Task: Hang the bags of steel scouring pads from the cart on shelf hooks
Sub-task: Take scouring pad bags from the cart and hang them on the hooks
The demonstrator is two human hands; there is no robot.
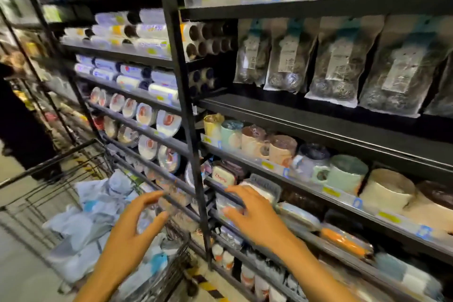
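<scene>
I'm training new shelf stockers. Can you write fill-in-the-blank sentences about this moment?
1. The left hand and the right hand each hold ____.
2. The hanging bags of scouring pads are above a shelf of ____.
3. The wire cart stands on the person's ____ side.
Missing words: nothing; mugs; left.

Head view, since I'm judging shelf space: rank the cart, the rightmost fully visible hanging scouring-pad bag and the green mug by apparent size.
1. cart
2. scouring-pad bag
3. green mug
Nearness to the camera may inflate the cart.

Red script, perhaps "Daily", marks a cream box [220, 176]; the shelf labels [331, 191] are unreadably blurred.
</scene>
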